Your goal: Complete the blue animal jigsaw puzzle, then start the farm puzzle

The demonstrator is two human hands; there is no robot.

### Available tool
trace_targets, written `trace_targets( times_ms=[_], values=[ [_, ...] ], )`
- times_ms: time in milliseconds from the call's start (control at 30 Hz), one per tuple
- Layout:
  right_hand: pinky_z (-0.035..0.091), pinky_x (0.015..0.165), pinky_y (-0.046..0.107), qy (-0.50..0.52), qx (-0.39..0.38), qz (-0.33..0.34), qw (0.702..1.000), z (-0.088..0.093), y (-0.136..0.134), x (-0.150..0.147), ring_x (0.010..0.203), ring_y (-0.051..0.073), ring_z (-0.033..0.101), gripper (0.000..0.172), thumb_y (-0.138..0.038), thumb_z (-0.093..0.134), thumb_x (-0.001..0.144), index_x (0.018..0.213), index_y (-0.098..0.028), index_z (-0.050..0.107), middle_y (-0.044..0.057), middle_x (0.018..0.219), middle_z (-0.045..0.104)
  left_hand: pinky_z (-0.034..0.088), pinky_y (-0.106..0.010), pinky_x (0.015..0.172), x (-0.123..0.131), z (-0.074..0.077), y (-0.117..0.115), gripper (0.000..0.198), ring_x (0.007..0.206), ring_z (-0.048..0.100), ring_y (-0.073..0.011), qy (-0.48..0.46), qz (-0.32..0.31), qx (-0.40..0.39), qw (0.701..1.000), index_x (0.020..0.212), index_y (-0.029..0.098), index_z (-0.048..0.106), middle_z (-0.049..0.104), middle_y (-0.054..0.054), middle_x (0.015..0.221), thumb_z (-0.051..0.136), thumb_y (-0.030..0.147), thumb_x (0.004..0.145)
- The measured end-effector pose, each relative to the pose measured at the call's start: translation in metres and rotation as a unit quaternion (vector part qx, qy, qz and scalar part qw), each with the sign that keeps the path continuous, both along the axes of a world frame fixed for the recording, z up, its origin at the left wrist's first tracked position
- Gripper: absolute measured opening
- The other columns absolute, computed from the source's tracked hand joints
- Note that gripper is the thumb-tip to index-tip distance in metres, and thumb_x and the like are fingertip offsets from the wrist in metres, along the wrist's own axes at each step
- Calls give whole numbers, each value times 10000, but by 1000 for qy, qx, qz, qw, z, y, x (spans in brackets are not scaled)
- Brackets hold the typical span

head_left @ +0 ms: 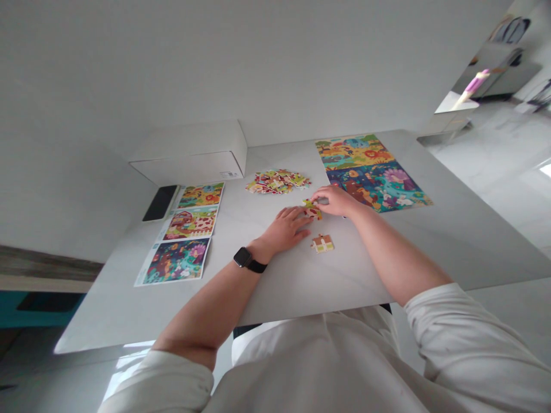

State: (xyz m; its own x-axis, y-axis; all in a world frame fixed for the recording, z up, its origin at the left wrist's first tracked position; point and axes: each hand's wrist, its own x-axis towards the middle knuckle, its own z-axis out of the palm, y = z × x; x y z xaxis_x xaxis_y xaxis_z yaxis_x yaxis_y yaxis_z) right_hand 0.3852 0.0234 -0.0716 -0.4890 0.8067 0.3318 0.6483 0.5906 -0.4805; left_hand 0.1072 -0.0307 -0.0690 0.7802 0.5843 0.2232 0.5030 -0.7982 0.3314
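My right hand (pixel 334 201) has its fingers closed on a yellow-green jigsaw puzzle piece (pixel 308 203) at the top of a small cluster of pieces. That cluster (pixel 314 214), with red-brown patches on cream, lies flat on the table. My left hand (pixel 284 231) rests palm down with fingers stretched out, the fingertips touching the cluster's left side. Just below lie joined brown and cream puzzle pieces (pixel 322 244), apart from both hands. A heap of loose puzzle pieces (pixel 279 181) sits farther back.
Two finished-looking puzzle pictures (pixel 374 172) lie at the back right. On the left are a printed reference sheet (pixel 183 238) with three pictures and a dark phone (pixel 160 203). A white box (pixel 193 155) stands against the wall, on the pale table (pixel 275 292).
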Motion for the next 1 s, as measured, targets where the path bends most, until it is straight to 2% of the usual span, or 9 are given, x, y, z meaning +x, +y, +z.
trace_targets(
  times_ms=[333, 500, 633, 800, 900, 1000],
  values=[
    [579, 1008, 383, -11, 22, -1, 1000, 1, -3, -1, 1040, 258, 781, 242, -134, 755, 849, 1027, -257, 862, 67, 1081, 849, 412, -576, 1294, 1, 1, 1, 420, 1528, 521, -333, -7, -4, 7, 1000, 1465, 255, 717, 618, -139, 1598, 594, 375, 1082],
    [591, 1025, 409, -18, 27, -5, 999, 3, -5, -3, 1045, 267, 791, 194, -147, 777, 856, 989, -263, 857, 71, 1072, 851, 375, -616, 1305, -2, 0, 3, 473, 1538, 511, -337, -6, 22, 7, 1000, 1534, 287, 648, 595, -120, 1630, 604, 393, 1075],
    [609, 1018, 426, -22, 29, -2, 999, 1, -4, -2, 1040, 267, 790, 196, -155, 788, 843, 998, -261, 846, 74, 1076, 844, 410, -582, 1286, -21, 8, 17, 432, 1495, 557, -312, -59, 96, 25, 993, 1482, 264, 668, 619, -129, 1598, 582, 400, 1081],
    [619, 1001, 412, 12, 32, -20, 999, 2, -6, 0, 1059, 254, 785, 136, -233, 755, 908, 1011, -269, 836, 73, 1094, 826, 474, -498, 1253, -66, 22, 45, 367, 1405, 634, -278, -148, 198, 29, 969, 1370, 213, 707, 711, -132, 1458, 607, 325, 1036],
    [614, 1015, 425, 23, 27, -49, 998, 7, -8, 2, 1070, 259, 786, 147, -222, 727, 923, 1016, -266, 833, 73, 1092, 829, 496, -476, 1229, -92, 23, 61, 385, 1373, 655, -280, -170, 286, 23, 943, 1363, 208, 694, 724, -125, 1419, 633, 288, 992],
    [614, 1017, 437, 25, 16, -85, 996, 13, -6, 4, 1069, 265, 789, 158, -230, 706, 938, 1029, -262, 831, 82, 1115, 833, 524, -497, 1186, -112, 19, 72, 485, 1327, 681, -308, -172, 374, 0, 911, 1417, 213, 645, 731, -135, 1398, 686, 267, 936]
  ],
)
